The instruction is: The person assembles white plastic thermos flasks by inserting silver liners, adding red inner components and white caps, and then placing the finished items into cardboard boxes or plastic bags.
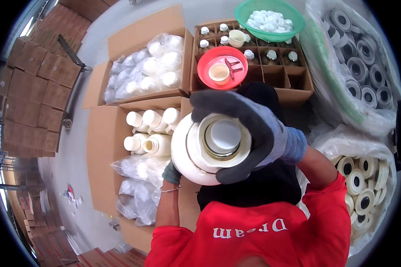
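A large white rounded container, apparently a vacuum flask [181, 153], is held up in front of my chest, its top turned toward the camera. My right hand [265, 129], in a grey and black work glove, wraps round a cream collar [243, 151] at the flask's top. Inside the collar shows a pale round cap [224, 135] with a shiny metal rim below it. My left hand [171, 172], in a dark green glove, supports the flask's lower side; most of its fingers are hidden behind the body.
An open carton [103, 155] at left holds white bottles [152, 118] and plastic-wrapped pieces. Behind it stands another carton of wrapped parts [158, 66]. A divided box of capped bottles [272, 54] carries a red bowl [203, 71] and a green basin [243, 20]. Bags of rings [365, 200] stand right.
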`<state>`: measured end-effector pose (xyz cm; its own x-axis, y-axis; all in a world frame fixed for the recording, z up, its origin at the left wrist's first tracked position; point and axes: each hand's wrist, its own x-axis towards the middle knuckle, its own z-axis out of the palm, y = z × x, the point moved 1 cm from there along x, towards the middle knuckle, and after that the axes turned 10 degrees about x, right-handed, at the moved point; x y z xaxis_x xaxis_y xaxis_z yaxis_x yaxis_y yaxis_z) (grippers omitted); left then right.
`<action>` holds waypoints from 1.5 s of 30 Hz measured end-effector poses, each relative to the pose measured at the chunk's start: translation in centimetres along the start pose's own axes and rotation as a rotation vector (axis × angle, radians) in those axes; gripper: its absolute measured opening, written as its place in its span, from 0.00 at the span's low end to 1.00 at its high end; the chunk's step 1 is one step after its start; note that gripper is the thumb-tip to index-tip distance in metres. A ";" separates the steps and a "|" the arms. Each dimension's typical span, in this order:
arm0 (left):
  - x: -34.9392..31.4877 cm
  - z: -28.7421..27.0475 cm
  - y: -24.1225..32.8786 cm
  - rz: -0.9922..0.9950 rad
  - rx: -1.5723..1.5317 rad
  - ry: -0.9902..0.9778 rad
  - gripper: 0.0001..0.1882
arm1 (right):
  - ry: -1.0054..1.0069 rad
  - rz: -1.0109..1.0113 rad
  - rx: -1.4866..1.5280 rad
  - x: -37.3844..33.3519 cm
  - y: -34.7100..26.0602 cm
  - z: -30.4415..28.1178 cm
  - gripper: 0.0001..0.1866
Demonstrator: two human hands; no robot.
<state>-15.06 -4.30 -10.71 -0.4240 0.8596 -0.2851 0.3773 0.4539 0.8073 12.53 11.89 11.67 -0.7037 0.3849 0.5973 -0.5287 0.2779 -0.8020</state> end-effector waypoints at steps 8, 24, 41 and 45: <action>3.8 6.8 -3.3 0.027 0.114 -0.047 0.30 | 0.357 -0.096 -0.588 2.1 -4.5 -3.5 0.42; 9.1 14.9 0.6 0.067 0.274 -0.086 0.27 | 0.385 -0.025 -0.796 10.0 -3.2 -6.5 0.38; 12.2 8.7 1.6 0.211 0.466 -0.070 0.23 | 0.298 -0.049 -0.281 7.8 -0.8 -10.3 0.47; 14.8 -0.4 8.3 0.413 0.527 0.021 0.22 | 0.652 -0.060 -0.243 -3.4 2.4 -9.6 0.46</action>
<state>-18.55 12.10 -8.06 -0.1723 0.9850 0.0076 0.8615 0.1470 0.4861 18.26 19.71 7.63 -0.2082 0.7913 0.5749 -0.3830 0.4749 -0.7923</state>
